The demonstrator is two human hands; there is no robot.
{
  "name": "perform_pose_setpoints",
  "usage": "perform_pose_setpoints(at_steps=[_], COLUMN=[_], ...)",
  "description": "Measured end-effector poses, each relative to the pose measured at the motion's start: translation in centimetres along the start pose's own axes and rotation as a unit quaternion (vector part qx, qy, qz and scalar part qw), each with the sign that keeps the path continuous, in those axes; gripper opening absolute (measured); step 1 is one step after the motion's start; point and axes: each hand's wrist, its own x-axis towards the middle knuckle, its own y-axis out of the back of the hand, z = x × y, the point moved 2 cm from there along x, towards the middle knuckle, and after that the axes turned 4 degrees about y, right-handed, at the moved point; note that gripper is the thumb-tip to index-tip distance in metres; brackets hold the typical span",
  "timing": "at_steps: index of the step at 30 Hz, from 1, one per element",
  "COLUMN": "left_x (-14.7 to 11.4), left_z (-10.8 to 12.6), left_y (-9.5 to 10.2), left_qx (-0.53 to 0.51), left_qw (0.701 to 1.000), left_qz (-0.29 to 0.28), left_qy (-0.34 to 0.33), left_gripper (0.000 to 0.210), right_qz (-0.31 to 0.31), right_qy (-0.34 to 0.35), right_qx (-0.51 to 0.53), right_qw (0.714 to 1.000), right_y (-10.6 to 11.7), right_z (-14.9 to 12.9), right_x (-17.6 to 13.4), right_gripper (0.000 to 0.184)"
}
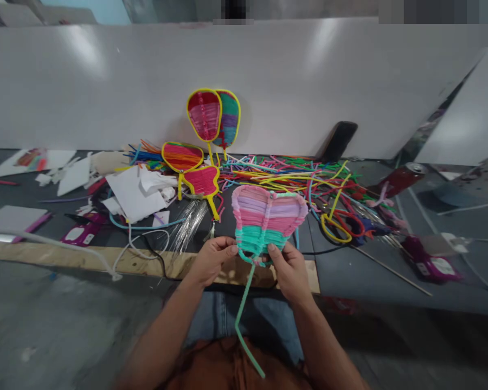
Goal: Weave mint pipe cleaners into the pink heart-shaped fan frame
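Observation:
A fan made of pipe cleaners (266, 216), banded in pink, lilac and teal, is held up over the table's front edge. From its lower end hangs a bent pale green pipe cleaner (244, 309). My left hand (215, 259) pinches the fan's lower left rim between thumb and fingers. At the lower right, my right hand (289, 268) grips the fan with the thumb on its front face and the fingers behind. Near the bottom, a small gap shows between the teal rows and the rim.
Finished yellow-rimmed fans (205, 116) lean against the white panel (146, 86). Loose pipe cleaners (276, 173) lie along its foot. Scissors with red handles (352, 219), a drink can (404, 179), a phone (339, 141), white paper (136, 192), silver tinsel (191, 222) and cables surround the hands.

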Motion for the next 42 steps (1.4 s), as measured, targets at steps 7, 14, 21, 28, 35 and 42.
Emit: perform_pose_setpoints(at_steps=[7, 14, 21, 28, 35, 42], left_x=[-0.2, -0.3, 0.0, -0.8, -1.2, -1.3], left_z=[0.5, 0.7, 0.8, 1.9, 1.9, 2.7], left_y=[-0.3, 0.2, 0.2, -0.3, -0.6, -0.7], left_qx=[-0.035, 0.004, 0.054, 0.261, 0.382, 0.318], left_qw=[0.989, 0.988, 0.996, 0.961, 0.908, 0.941], left_qz=[-0.105, -0.131, -0.058, 0.007, 0.075, 0.024], left_qy=[0.097, 0.079, 0.031, -0.090, -0.155, -0.112], left_gripper=[0.036, 0.035, 0.036, 0.029, 0.023, 0.028], right_qz=[-0.024, -0.020, -0.006, 0.002, 0.002, -0.003], right_qy=[0.015, 0.003, 0.019, 0.022, 0.016, 0.027], right_qx=[0.038, 0.049, -0.032, -0.039, -0.020, -0.040], right_qw=[0.999, 0.999, 0.999, 0.999, 1.000, 0.999], right_y=[-0.1, 0.1, -0.2, -0.4, -1.1, -0.8], right_z=[0.7, 0.7, -0.1, -0.3, -0.3, -0.5], right_x=[-0.1, 0.1, 0.1, 0.2, 0.0, 0.2], right_gripper=[0.019, 0.022, 0.025, 0.023, 0.023, 0.023])
